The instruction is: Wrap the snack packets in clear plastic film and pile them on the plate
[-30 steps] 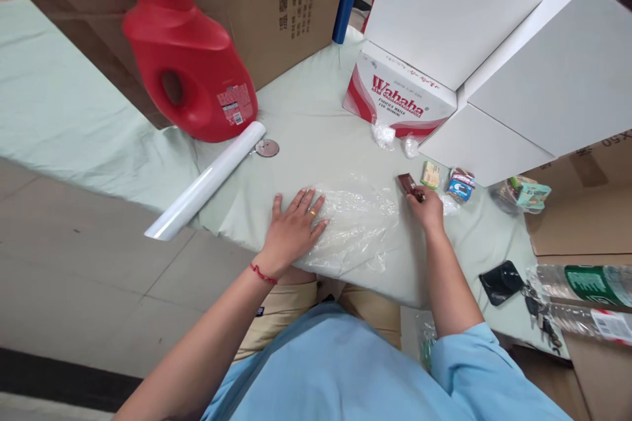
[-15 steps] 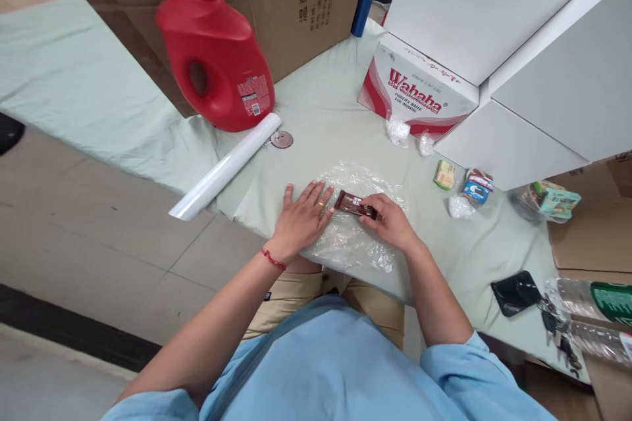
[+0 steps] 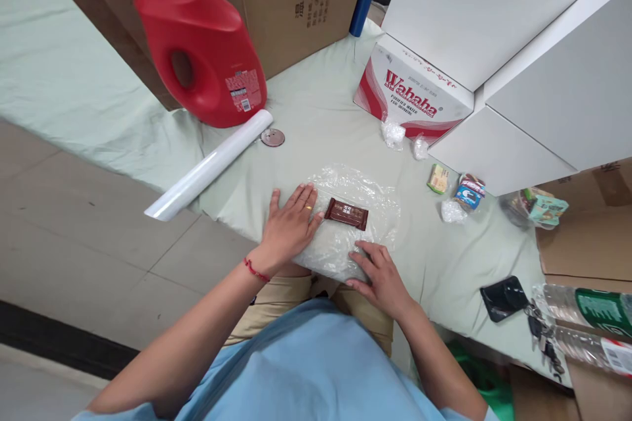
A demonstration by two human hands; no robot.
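A small snack bar in a dark brown wrapper [image 3: 347, 214] lies flat on a sheet of clear plastic film [image 3: 380, 191]. My left hand [image 3: 292, 225] rests palm down at the film's left side, fingers stretched out, with the thumb tip close to the bar's left end. Below the bar, my right hand [image 3: 380, 276] is at the film's near edge. Its thumb and fingers are apart and touch the film; nothing is held between them. A red bracelet [image 3: 255, 270] circles my left wrist.
Left of the film lie a white roll [image 3: 210, 168] and a round metal disc [image 3: 273, 137]. Behind stand a red jug [image 3: 207, 46] and a Wahaha box [image 3: 412, 95]. Crumpled film pieces, snack packs [image 3: 469, 192], a black pouch [image 3: 503, 298], keys and plastic bottles [image 3: 600, 309] are at the right.
My right hand has let go of the snack bar and moved toward me to the film's near edge. The left hand stays flat on the film. The whole view has shifted slightly.
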